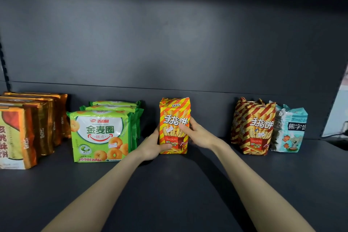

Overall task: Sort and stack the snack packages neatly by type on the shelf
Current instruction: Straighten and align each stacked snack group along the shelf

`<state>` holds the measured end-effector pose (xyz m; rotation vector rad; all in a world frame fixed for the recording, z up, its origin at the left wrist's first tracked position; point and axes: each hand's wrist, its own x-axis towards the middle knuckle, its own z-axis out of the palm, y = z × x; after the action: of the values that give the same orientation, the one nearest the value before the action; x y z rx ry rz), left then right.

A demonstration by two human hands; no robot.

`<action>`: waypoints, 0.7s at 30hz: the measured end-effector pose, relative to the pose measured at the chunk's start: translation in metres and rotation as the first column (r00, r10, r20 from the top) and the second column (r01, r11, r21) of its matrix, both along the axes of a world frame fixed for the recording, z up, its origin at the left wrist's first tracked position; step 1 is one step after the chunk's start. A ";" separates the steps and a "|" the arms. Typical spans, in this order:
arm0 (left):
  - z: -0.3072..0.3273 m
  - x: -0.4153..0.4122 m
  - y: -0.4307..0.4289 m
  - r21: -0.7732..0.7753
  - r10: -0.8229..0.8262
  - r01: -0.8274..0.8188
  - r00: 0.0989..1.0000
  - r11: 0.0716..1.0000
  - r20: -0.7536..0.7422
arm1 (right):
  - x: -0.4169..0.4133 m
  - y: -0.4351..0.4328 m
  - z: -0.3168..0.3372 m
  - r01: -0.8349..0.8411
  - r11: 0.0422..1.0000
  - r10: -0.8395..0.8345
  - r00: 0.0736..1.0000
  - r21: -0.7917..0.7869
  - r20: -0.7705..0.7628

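We clasp the orange striped pack mid-frame, left hand and right hand closed on its sides; light, crinkly, probably brittle inside.

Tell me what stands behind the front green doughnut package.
Behind the front green doughnut package stand at least two more green packs of the same kind; only their top edges show, the rest is covered. Anything farther back is hidden.

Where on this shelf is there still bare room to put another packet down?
One bare gap lies between the orange-striped pack, gripped by the left hand and right hand, and the brown-striped packs. The shelf front is also bare. It is crowded between the green packs and brown packs.
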<state>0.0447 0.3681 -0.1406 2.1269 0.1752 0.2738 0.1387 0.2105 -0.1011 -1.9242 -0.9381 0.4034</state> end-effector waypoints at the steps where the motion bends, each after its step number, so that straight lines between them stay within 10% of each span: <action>1: 0.002 -0.001 -0.001 0.031 0.008 -0.007 1.000 0.999 -0.019 | -0.002 -0.001 0.002 0.012 1.000 -0.012 1.000 -0.018 0.015; 21: 0.061 -0.039 -0.056 0.661 0.126 -0.089 0.992 0.745 -0.009 | -0.021 -0.090 0.050 0.357 0.855 -0.103 0.829 -0.377 0.550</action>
<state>0.0060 0.3124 -0.0794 2.8454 0.2621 0.3897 0.1182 0.1204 -0.0512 -2.6458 -0.9701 -0.0623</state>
